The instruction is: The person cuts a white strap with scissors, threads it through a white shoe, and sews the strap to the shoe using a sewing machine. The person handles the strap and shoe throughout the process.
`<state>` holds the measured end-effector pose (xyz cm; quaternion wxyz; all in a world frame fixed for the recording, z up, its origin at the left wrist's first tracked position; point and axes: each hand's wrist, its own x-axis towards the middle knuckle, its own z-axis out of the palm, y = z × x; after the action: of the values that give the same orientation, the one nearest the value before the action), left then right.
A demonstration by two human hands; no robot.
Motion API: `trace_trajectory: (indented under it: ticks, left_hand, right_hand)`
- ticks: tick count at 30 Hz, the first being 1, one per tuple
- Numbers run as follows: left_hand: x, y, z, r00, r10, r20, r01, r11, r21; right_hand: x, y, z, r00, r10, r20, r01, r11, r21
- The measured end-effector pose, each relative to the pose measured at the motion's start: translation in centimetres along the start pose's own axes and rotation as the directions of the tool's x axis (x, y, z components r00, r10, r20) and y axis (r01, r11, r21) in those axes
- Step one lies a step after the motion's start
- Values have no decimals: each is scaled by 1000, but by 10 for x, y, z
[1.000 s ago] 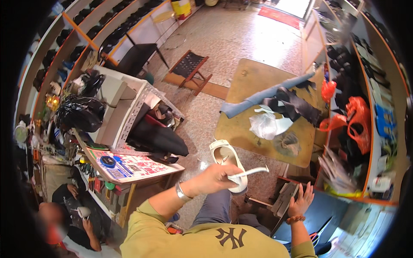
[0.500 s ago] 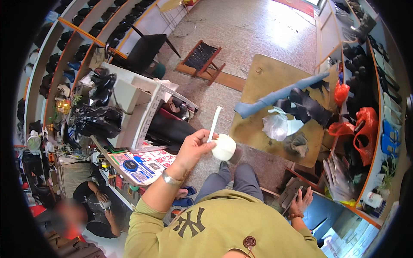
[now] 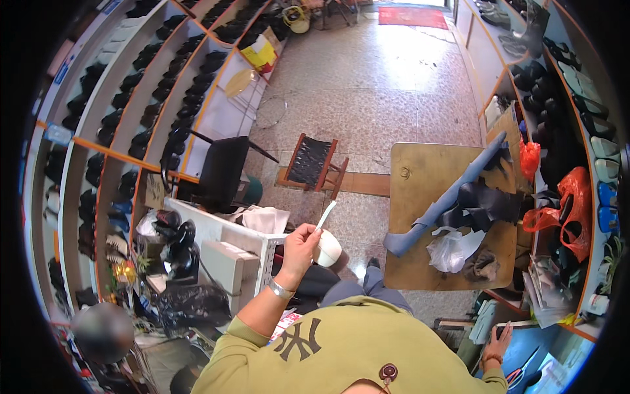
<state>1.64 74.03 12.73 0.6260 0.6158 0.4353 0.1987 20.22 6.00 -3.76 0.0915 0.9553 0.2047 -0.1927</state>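
Note:
In front of my body, my left hand point(image 3: 303, 248) is closed on a white ladle-like thing point(image 3: 329, 248). Its rounded bowl hangs beside and below my fingers, and a narrow white handle sticks up past them. Down at the lower right, my right hand point(image 3: 497, 343) has its fingers stretched out beside a dark edge, at the border of a blue surface point(image 3: 518, 348). No held thing shows in it. Scissors point(image 3: 522, 373) with reddish handles lie on that blue surface near my right wrist.
A brown board table point(image 3: 420, 171) bears a rolled blue-grey sheet point(image 3: 446, 203), dark scraps and a clear plastic bag point(image 3: 449, 253). Ahead stands a folding stool point(image 3: 310, 161), with a black chair point(image 3: 223, 172) to its left. Shoe shelves point(image 3: 147, 92) line both sides. Another person point(image 3: 102, 331) is at lower left.
The view has tilted up and shows more floor and shelves ahead; the table sits lower in it. My left hand keeps its grip. My right hand stays at the lower right.

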Motion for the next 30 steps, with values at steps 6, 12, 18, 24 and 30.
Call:
trace_trajectory:
  ticks: [6, 12, 18, 24, 30]
  left_hand:
    - [101, 66, -10, 961, 258, 98, -273, 944, 188]
    - [213, 149, 0, 886, 380, 267, -435, 879, 193]
    - [387, 228, 24, 675, 434, 597, -600, 793, 103]
    - [557, 300, 66, 494, 466, 734, -736, 674, 67]
    - [734, 340, 140, 494, 407, 768, -691, 720, 63]
  right_hand:
    - [123, -190, -129, 958, 148, -246, -12, 876, 482]
    - [258, -499, -337, 665, -596, -450, 625, 113, 773]
    - [383, -625, -498, 756, -570, -322, -41, -533, 845]
    - [530, -688, -577, 923, -155, -353, 218, -546, 809]
    - [710, -712, -635, 966, -171, -195, 57, -595, 802]
